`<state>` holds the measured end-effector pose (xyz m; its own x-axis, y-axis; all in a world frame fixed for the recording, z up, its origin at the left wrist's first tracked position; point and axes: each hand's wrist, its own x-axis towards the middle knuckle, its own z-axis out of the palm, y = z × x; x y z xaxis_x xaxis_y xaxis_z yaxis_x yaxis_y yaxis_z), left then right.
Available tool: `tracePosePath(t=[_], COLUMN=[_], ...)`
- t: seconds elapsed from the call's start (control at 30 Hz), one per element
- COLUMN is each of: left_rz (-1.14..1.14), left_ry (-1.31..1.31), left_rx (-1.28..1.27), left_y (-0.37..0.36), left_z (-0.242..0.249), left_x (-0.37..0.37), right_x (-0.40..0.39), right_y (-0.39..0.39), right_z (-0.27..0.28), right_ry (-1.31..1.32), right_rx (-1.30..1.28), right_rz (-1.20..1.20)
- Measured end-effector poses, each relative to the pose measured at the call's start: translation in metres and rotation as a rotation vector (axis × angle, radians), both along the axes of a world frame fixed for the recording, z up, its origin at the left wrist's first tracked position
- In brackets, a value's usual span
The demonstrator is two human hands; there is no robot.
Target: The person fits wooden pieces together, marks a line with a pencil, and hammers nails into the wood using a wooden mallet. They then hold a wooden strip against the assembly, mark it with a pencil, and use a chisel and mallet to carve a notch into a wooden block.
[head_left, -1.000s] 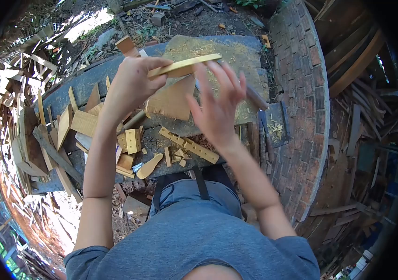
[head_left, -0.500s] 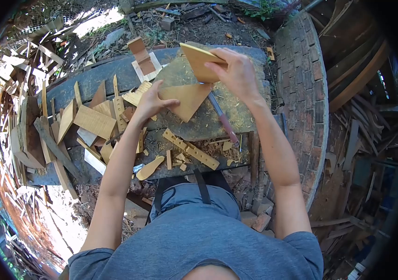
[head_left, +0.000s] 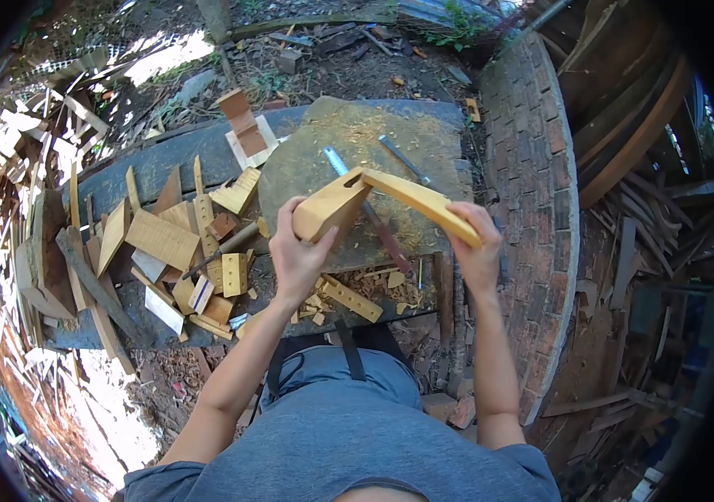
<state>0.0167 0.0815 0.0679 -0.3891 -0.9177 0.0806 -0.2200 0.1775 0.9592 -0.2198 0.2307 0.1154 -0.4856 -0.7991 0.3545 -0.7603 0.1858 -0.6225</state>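
Hands are both up over the bench, and I'm watching two pieces of pale wood meet in the air. The left hand (head_left: 297,251) has its fingers wrapped firmly round the lower end of a wedge-shaped board (head_left: 330,209), broad face toward me, its narrow top tilted up and to the right. The right hand (head_left: 476,251) pinches the low end of a long flat slat (head_left: 422,201), thumb on top, fingers closed beneath.

Here's the relation I'm keeping my eye on: the slat's long axis runs on a slant, from the right hand up and leftward, and its far end comes right against the top corner of the wedge-shaped board. I read them as touching there, though the exact contact is hard to make out from this angle. So the joint sits between the two hands, closer to the left one; the right hand is well out along the slat, holding it at a distance from the meeting point.

Beneath the pair lies a round, sawdust-strewn stone slab (head_left: 307,159) on the dark workbench (head_left: 148,159), with a red-handled tool (head_left: 382,236) lying just under the held pieces. Offcuts (head_left: 164,238) crowd the bench to the left, and a strip with holes (head_left: 350,299) sits near the front edge. A brick wall (head_left: 541,167) curves past on the right.
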Motion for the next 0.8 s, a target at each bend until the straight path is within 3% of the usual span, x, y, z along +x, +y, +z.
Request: tracePosePath(t=[0.1,0.2,0.3,0.63,0.7,0.8], left_rz=[0.016,-0.076,-0.113,-0.102,-0.157,-0.201], left_ry=[0.03,0.085,0.13,0.065,0.034,0.017], left_rx=[-0.183,-0.42,-0.494,-0.601,-0.799,-0.919], left_y=[0.012,0.01,0.006,0.01,0.007,0.009], left_z=[0.014,0.025,0.025,0.034,0.034,0.031], left_x=[0.003,0.006,0.009,0.016,0.017,0.017], right_x=[0.019,0.034,0.039,0.086,0.106,0.117], right_y=[0.027,0.037,0.039,0.03,0.027,0.015], right_z=[-0.022,-0.03,-0.03,0.006,0.018,0.025], right_ry=[-0.057,-0.111,-0.118,0.199,0.22,0.164], right_rx=[-0.078,-0.144,-0.206,-0.127,0.035,0.009], right_rz=[-0.169,-0.201,-0.222,-0.161,-0.137,-0.111])
